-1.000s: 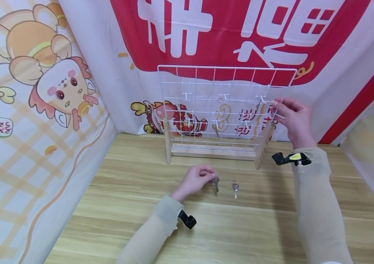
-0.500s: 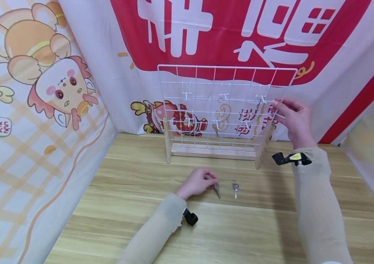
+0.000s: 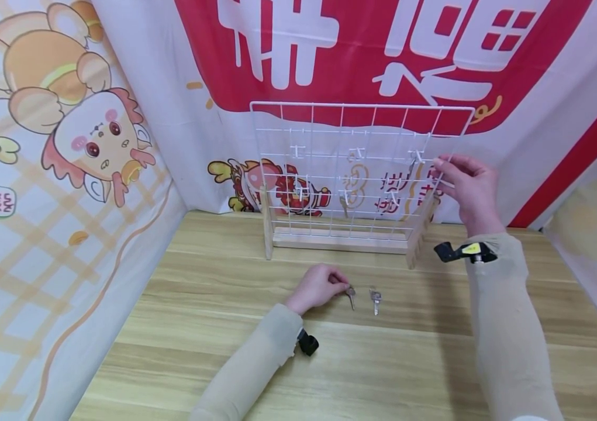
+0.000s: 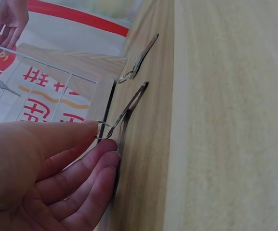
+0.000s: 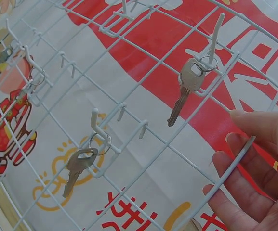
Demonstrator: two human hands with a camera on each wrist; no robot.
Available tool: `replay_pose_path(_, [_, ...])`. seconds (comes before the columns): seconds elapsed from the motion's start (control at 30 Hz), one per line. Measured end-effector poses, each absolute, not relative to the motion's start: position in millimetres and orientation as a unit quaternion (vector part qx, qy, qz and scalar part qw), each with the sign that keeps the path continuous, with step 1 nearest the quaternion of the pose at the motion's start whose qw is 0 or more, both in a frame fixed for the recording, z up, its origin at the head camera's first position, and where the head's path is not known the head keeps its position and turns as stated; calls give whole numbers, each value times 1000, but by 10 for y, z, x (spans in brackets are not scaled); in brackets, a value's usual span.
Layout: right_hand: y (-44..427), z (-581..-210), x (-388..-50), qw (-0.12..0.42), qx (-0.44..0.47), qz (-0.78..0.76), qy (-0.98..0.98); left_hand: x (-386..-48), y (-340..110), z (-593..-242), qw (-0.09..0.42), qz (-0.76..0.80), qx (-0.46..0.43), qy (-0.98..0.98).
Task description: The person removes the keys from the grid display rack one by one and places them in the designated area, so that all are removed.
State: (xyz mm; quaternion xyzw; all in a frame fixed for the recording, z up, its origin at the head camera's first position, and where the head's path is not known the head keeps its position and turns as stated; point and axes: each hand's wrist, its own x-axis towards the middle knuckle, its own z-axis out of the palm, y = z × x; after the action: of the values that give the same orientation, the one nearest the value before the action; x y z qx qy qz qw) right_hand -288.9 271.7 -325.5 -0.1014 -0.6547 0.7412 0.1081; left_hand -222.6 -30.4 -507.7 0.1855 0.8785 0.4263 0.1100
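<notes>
My left hand is low over the table, thumb and forefinger pinching the ring of a small key. That key's tip points away from the fingers and is at or just above the wood. A second key with a ring lies close by on its right. Up at the right, my right hand grips the side wire of a white wire grid rack, thumb on one face and fingers on the other. Hooks on the grid carry keys: one key hangs near the right hand, another key lower down.
Further hooks project from the grid, and more keys hang at its far left. Wooden feet and a wooden base bar support the rack. Printed cloth hangs behind and along the sides of the wooden table.
My left hand has shifted slightly right, and its key has gone from hanging down to slanting beside the other key. My right hand has stayed on the grid's edge.
</notes>
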Motion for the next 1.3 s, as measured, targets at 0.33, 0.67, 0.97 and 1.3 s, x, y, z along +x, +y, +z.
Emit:
replay_pose_path(0.33, [2717,-3257,-2878,106,-100,740,-656,-2246,-270,-5074,94,406,185,890])
replay_pose_path(0.67, [2725,-3273,-2877,107,-97,741,-656,-2245,-187,-5083,69,379,221,896])
replay_pose_path(0.97, [2725,-3259,-2861,107,-90,744,-653,-2214,-164,-5071,83,362,227,900])
replay_pose_path(1.3, [2720,-3255,-2862,101,-91,746,-652,-2183,-199,-5075,82,367,226,899])
